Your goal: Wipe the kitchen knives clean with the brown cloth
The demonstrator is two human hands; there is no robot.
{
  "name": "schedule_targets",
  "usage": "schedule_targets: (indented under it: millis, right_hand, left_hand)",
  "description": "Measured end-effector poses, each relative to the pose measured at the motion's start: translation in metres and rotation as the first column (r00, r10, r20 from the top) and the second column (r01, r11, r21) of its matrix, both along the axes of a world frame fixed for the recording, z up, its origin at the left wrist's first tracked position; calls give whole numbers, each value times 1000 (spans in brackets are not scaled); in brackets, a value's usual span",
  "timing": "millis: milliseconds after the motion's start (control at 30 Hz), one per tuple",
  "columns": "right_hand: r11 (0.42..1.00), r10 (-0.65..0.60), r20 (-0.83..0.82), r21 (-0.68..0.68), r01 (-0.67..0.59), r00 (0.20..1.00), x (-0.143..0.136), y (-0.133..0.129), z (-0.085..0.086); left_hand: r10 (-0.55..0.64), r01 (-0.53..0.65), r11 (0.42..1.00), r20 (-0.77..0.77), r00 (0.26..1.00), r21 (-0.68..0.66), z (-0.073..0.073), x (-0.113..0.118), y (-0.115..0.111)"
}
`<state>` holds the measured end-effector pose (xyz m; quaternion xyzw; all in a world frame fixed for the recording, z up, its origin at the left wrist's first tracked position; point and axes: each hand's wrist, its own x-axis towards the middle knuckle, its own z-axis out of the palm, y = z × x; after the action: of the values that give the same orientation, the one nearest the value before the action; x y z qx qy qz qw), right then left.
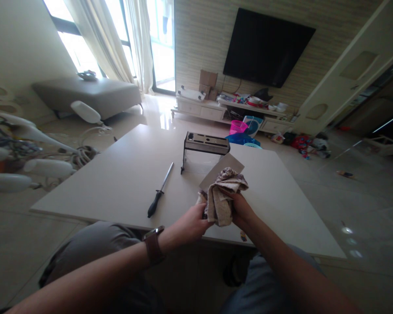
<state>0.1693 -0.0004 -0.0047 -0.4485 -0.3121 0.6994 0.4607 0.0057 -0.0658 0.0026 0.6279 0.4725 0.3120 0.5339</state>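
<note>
A brown and cream patterned cloth (221, 200) is bunched over the lower part of a flat grey rectangular blade (219, 171), whose upper end sticks out. My left hand (194, 221) is closed on the cloth's lower left side. From the right, my right hand (240, 209) grips the same cloth, its fingers partly hidden in the folds. Any handle on the blade is out of sight. To the left, a sharpening steel (160, 192) with a black handle lies on the white table (118, 174). Behind the blade stands a black-framed holder (206, 143) with a clear front.
A small brown and yellow item (243, 236) is at the table's near edge. Beyond the table are a pink basket (238, 127), a low cabinet (199, 109) and a wall-mounted television (267, 48). White lamp-like parts (46, 168) hang at the left.
</note>
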Motion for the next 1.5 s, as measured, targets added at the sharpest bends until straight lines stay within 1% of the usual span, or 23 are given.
schedule_targets:
  millis: [167, 400, 833, 1167, 1333, 1500]
  right_hand:
    - [1000, -3, -2, 0, 3, 1000, 0, 0, -1]
    - [1000, 2, -12, 3, -2, 1000, 1, 2, -4]
    - [1000, 13, -5, 6, -13, 1000, 1, 2, -3]
    - [1000, -10, -18, -10, 10, 1000, 1, 2, -4]
    - [1000, -2, -15, 12, 3, 1000, 0, 2, -1]
    - [1000, -5, -18, -8, 5, 1000, 0, 1, 0]
  left_hand:
    - [1, -1, 1000, -13, 1000, -15, 3, 0, -1]
    - [-13, 12, 1000, -13, 1000, -5, 4, 0, 0]
    - [-7, 7, 1000, -5, 1000, -14, 2, 0, 0]
    - [-14, 14, 1000, 7, 1000, 10, -1, 1, 1]
    - [-9, 9, 1000, -2, 1000, -1, 0, 0, 0]
    - [-12, 12, 1000, 0, 1000, -4, 1, 0, 0]
